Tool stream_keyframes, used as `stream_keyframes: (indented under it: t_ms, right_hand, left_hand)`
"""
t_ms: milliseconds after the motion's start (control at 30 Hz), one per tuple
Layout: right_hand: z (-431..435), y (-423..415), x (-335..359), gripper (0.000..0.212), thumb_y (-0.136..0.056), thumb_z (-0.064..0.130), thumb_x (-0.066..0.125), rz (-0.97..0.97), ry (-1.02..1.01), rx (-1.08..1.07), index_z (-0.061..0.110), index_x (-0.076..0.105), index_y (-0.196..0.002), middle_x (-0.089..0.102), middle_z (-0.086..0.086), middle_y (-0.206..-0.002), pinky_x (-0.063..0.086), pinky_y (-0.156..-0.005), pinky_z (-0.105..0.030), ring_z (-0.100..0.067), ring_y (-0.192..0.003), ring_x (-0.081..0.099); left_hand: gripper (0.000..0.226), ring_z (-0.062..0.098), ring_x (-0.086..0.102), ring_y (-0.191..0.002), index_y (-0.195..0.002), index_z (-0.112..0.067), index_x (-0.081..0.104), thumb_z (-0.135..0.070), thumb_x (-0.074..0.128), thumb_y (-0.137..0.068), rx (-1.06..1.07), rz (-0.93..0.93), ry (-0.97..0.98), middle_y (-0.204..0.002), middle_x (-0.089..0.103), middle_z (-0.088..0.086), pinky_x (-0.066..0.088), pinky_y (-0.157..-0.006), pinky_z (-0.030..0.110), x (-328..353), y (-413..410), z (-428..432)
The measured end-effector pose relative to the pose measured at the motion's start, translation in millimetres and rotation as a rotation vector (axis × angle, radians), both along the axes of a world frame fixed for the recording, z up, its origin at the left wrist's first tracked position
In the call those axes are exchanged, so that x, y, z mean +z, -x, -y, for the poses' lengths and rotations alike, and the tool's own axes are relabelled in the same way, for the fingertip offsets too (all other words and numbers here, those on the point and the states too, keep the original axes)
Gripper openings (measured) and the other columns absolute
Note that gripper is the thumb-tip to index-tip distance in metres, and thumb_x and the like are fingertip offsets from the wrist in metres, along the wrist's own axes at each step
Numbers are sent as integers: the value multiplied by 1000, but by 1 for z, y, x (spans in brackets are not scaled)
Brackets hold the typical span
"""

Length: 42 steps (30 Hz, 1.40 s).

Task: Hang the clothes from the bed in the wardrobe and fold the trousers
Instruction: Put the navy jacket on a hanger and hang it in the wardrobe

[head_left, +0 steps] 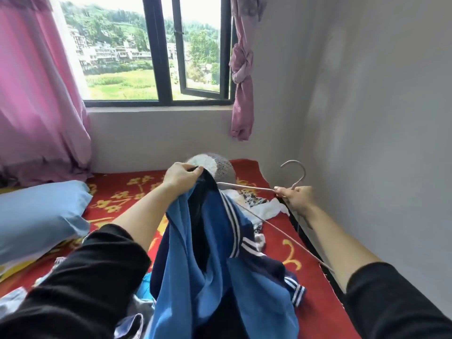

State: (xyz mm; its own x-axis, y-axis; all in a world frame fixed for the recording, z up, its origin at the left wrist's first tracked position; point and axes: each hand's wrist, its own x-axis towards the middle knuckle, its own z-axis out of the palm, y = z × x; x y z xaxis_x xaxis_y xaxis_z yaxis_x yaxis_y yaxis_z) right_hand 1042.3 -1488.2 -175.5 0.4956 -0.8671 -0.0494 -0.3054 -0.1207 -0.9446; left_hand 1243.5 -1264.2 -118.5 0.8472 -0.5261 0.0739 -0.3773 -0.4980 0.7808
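Black sleeves (80, 285) filled the lower corners; centre frame, the left hand (182, 176) pinched a blue jacket (208, 265) by its top above the red bedspread (127, 194). Right of centre, the right hand (297, 198) gripped a metal hanger (247, 187), fingers curled round its neck.

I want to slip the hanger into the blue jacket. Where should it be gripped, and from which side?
Put the grip on the hanger at the neck just below its hook, coming from the right, as the right hand does. One shoulder arm points left toward the jacket collar that the left hand holds up, so that end is likely free to enter.
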Motion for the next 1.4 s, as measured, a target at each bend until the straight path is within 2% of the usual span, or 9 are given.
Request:
stream_keyframes:
  t_ms: [133,300,433,567,800,1033,1200,1300,1400]
  right_hand:
    - [3,23,-3,7,-81,13,71,218,-171,105,9,74,-76,43,10,-41,23,-31,-16,-4,-34,31]
    - [-8,45,-12,12,-86,11,63,87,-284,302,1,67,-81,30,6,-43,13,-32,-15,-4,-33,19]
    - [-26,36,-27,17,-83,7,69,24,-268,327,-2,62,-70,31,2,-43,15,-33,-16,-6,-34,22]
    - [-47,9,-40,19,-85,4,67,-14,-333,367,3,69,-66,38,6,-39,19,-31,-13,-4,-32,28]
    - [-86,-35,-60,32,-75,-1,71,-16,-304,282,8,53,-49,43,-1,-41,24,-37,-20,-11,-38,34]
    - [-94,-52,-53,23,-73,2,67,215,-362,157,6,57,-52,41,0,-40,23,-36,-20,-10,-36,32]
    - [-102,-51,-50,5,-72,0,65,226,-327,198,-5,66,-72,40,-2,-47,23,-39,-21,-10,-41,31]
    - [-106,-45,-46,3,-74,-2,63,224,-344,258,-5,64,-74,39,1,-44,22,-37,-18,-7,-38,30]
    - [-111,-41,-41,6,-75,-3,62,239,-383,327,-1,61,-70,38,1,-45,21,-36,-18,-7,-37,29]
  left_hand:
    - [38,28,62,-107,-115,-13,70,-41,58,-92,17,-46,-40,-112,70,9,45,-87,27,-24,-7,-10]
    - [37,32,65,-82,-105,-9,73,-41,58,-92,75,-79,-14,-84,71,13,50,-75,36,-39,-13,-16]
    - [35,23,67,-93,-107,-14,73,-42,64,-88,-15,-225,16,-97,72,7,53,-80,32,-38,-7,-11]
    - [18,22,63,-74,-86,1,73,-14,71,-77,-190,-286,-28,-86,72,17,56,-77,40,-28,8,-3]
    - [24,10,62,-85,-97,-25,75,-21,76,-73,-455,-99,-197,-87,69,-10,51,-81,26,-19,40,-1]
    - [19,35,61,-92,-89,-12,47,-2,54,-75,-190,620,-630,-95,64,13,40,-61,35,-32,48,-16]
    - [11,17,66,-82,-80,-23,73,-23,64,-73,-389,203,-376,-83,69,-2,54,-72,31,-51,39,-21]
    - [44,22,42,-120,-124,-26,56,-29,61,-80,-231,514,-462,-122,51,1,39,-99,39,-61,19,-25]
    - [37,28,35,-130,-123,-17,47,-27,50,-88,-258,609,-852,-128,49,6,14,-113,53,-73,7,-30]
